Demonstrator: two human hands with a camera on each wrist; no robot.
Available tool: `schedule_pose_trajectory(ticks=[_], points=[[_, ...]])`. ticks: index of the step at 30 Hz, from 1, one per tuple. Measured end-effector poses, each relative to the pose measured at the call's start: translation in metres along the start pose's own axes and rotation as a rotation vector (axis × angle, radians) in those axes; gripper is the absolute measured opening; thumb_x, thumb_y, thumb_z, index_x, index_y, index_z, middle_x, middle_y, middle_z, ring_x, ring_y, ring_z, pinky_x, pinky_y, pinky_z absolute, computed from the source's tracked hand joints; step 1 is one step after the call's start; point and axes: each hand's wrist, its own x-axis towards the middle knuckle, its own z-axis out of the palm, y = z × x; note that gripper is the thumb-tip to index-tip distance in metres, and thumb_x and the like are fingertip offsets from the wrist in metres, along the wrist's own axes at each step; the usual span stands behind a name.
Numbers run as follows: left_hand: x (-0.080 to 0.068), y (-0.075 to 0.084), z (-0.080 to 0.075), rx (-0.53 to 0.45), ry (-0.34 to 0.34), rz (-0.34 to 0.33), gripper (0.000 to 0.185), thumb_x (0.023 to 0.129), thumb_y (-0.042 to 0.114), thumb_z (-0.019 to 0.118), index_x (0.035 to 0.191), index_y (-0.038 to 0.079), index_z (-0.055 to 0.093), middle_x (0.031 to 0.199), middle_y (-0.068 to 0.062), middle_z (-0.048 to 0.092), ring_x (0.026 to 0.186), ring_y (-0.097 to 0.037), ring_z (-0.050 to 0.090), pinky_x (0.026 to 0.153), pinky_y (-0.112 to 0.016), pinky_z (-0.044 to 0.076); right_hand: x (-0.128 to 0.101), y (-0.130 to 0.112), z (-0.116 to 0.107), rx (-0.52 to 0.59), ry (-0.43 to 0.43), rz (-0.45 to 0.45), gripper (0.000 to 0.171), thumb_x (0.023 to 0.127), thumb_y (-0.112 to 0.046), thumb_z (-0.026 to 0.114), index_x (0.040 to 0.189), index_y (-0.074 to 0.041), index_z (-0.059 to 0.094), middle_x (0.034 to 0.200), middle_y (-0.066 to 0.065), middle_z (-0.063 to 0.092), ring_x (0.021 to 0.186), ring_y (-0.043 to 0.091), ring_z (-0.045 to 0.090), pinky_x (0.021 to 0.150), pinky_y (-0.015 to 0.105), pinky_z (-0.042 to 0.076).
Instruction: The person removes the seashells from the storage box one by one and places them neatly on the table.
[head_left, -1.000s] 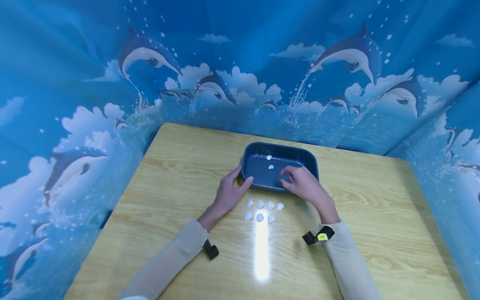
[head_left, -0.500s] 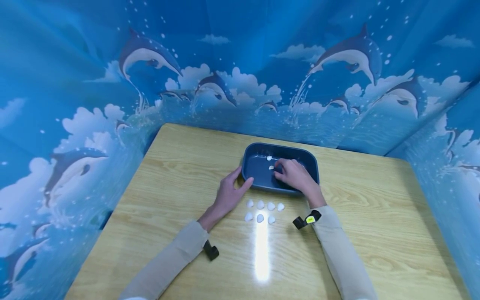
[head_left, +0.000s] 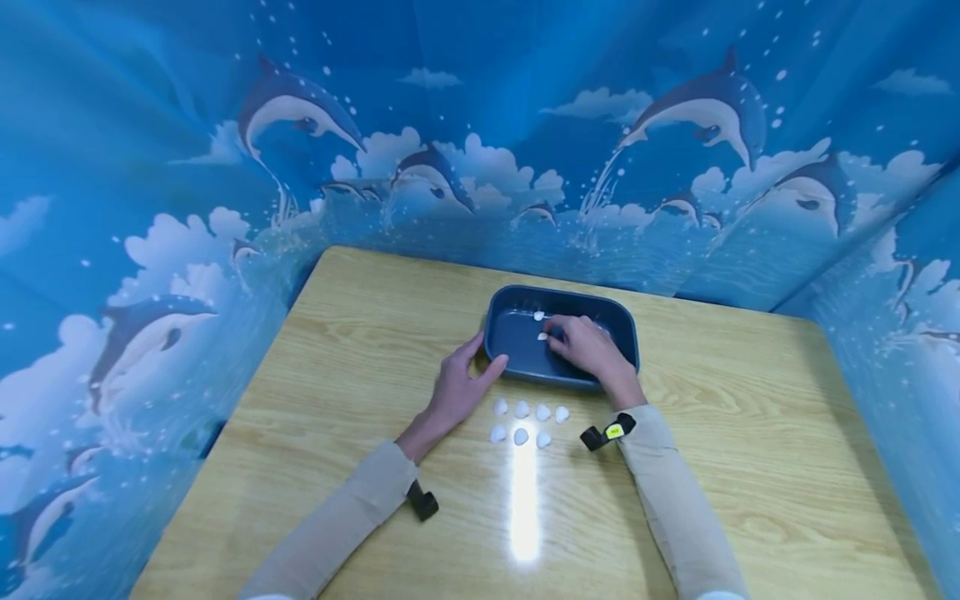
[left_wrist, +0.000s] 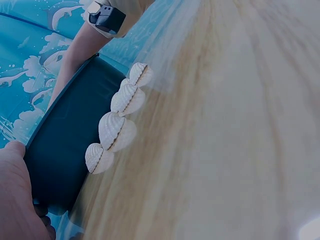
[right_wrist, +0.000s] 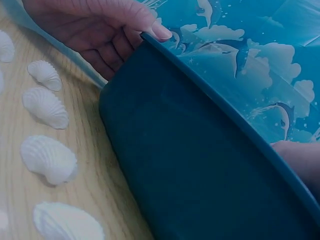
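Note:
A dark blue plastic tub [head_left: 517, 290] stands on the table. My left hand [head_left: 460, 385] grips its left end, thumb over the rim and fingers along the outer wall. My right hand [head_left: 588, 346] reaches inside, its thumb and forefinger pinching a small white seashell [head_left: 542, 337] near the tub's floor. Another seashell [head_left: 538, 316] lies just behind it. In the right wrist view the tub wall [right_wrist: 175, 135] hides my right fingertips. In front of the tub, several ribbed white seashells [head_left: 521, 409] lie in two rows, the nearer row [head_left: 521, 436] being shorter.
The wooden table [head_left: 360, 350] runs out to both sides of the tub. A blue dolphin-print curtain [head_left: 480, 167] hangs behind and beside it. Glare [head_left: 524, 508] shines off the tabletop in front of the shells.
My right hand has moved left and deeper into the tub, and its fingertips have come to the nearer seashell there. My left hand stays on the tub's end.

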Motion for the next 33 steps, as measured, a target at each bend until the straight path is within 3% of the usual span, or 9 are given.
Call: schedule_pose_trajectory(ticks=[10, 20, 33], points=[[0.0005, -0.0023, -0.0024, -0.016, -0.001, 0.049, 0.074, 0.102, 0.052, 0.064, 0.158, 0.008, 0.043, 0.161, -0.009, 0.046, 0.15, -0.019, 0.041, 0.122, -0.037, 0.036, 0.0027, -0.0011, 0.0008, 0.032, -0.013, -0.032, 0.018, 0.104, -0.015, 0.065, 0.117, -0.008, 0.075, 0.074, 0.001, 0.065, 0.055, 0.014, 0.05, 0.053, 0.03, 0.042], [0.0007, -0.0032, -0.0028, -0.011, -0.004, 0.054, 0.076, 0.102, 0.054, 0.063, 0.158, 0.008, 0.042, 0.161, -0.007, 0.044, 0.15, -0.016, 0.04, 0.122, -0.035, 0.036, 0.0027, -0.0023, 0.0009, 0.047, -0.039, 0.0, 0.013, 0.103, -0.015, 0.067, 0.112, -0.009, 0.074, 0.068, 0.001, 0.059, 0.056, 0.016, 0.05, 0.051, 0.03, 0.04], [0.0002, -0.0007, 0.0, -0.011, 0.006, 0.025, 0.068, 0.103, 0.038, 0.067, 0.158, 0.01, 0.041, 0.162, -0.006, 0.044, 0.151, -0.017, 0.039, 0.123, -0.037, 0.036, 0.0015, 0.0017, -0.0032, 0.155, -0.09, 0.009, 0.01, 0.102, -0.01, 0.066, 0.109, -0.006, 0.073, 0.065, 0.003, 0.055, 0.056, 0.017, 0.047, 0.052, 0.029, 0.039]])
